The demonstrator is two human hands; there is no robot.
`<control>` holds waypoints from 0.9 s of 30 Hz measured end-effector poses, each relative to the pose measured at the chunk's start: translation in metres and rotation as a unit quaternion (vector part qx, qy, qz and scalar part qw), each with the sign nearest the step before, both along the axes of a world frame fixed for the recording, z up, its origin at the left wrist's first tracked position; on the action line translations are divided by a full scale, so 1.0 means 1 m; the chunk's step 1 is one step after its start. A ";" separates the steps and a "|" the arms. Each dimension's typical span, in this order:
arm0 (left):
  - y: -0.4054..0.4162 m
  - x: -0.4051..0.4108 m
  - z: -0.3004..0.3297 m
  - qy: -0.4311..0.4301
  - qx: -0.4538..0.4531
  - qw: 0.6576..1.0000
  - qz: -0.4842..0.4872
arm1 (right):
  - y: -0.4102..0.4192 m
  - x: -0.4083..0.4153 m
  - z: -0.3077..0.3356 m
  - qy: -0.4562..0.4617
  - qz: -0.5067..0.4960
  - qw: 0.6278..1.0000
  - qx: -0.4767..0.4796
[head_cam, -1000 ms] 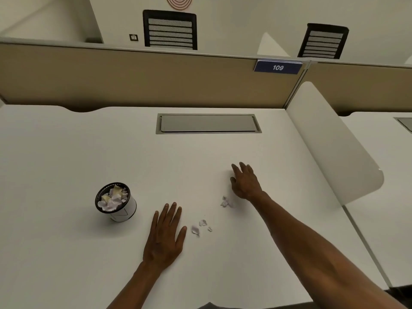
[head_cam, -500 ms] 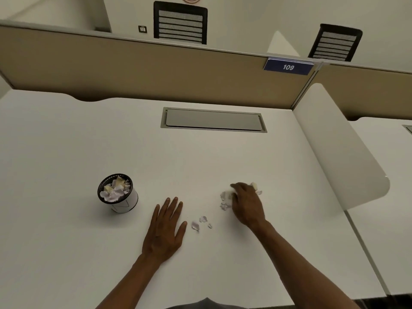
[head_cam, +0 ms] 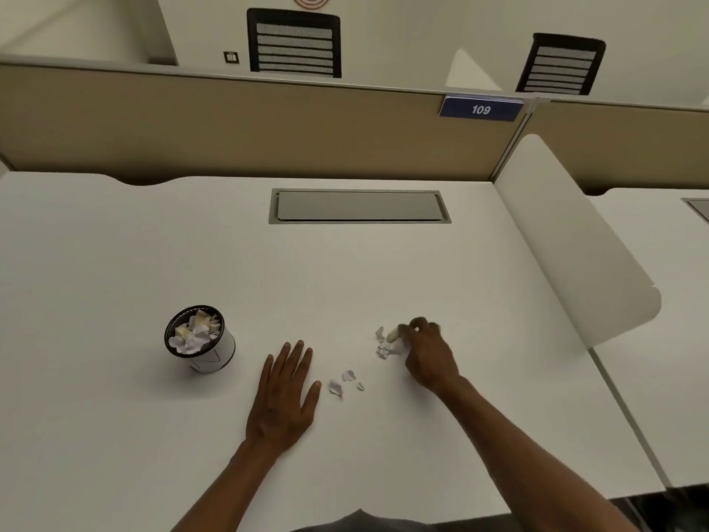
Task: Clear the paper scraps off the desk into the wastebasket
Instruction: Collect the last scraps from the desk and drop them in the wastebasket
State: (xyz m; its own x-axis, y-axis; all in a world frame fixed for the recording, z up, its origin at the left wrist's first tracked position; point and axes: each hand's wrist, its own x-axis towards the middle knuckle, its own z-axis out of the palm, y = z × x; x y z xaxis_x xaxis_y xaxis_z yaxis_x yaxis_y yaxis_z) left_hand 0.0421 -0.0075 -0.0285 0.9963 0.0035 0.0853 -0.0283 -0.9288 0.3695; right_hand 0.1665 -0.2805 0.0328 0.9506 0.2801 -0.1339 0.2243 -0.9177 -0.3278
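Left of the right hand (head_cam: 426,357), which pinches paper scraps (head_cam: 389,345), stands the wastebasket (head_cam: 199,337), nearer the flat, empty left hand (head_cam: 286,401)

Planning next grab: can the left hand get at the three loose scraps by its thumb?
Probably yes: left hand lies flat on the desk, scraps just right of its thumb, nothing between.

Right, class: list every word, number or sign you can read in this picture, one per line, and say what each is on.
"109" in white, on the blue plate fixed to the top edge of the tan partition.
Small dark wall plate behind the partition: markings too small to read.
Wastebasket: faint lines on its white side, no readable text.
Paper scraps: no legible writing.
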 end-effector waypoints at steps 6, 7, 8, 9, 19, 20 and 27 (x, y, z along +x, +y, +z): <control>0.000 0.000 0.002 0.010 0.007 1.000 0.000 | -0.008 0.001 0.007 -0.033 -0.089 0.993 0.063; 0.000 0.000 0.001 0.009 0.006 1.000 0.000 | -0.016 0.007 0.010 -0.040 -0.130 0.988 0.069; 0.000 0.000 0.001 0.008 0.005 1.000 0.000 | -0.023 0.012 0.013 -0.036 -0.163 0.984 0.068; 0.001 0.000 0.000 0.007 0.001 1.000 0.000 | -0.030 0.016 0.015 -0.020 -0.184 0.981 0.057; 0.001 0.001 -0.001 0.022 0.016 1.000 0.000 | 0.000 -0.024 -0.001 0.025 -0.029 0.999 0.000; 0.001 0.001 -0.001 0.024 0.015 1.000 -0.001 | 0.006 -0.032 -0.003 0.023 -0.003 1.000 0.006; -0.003 0.004 0.003 0.048 -0.016 0.999 0.007 | 0.000 -0.032 0.003 0.011 -0.070 0.997 0.033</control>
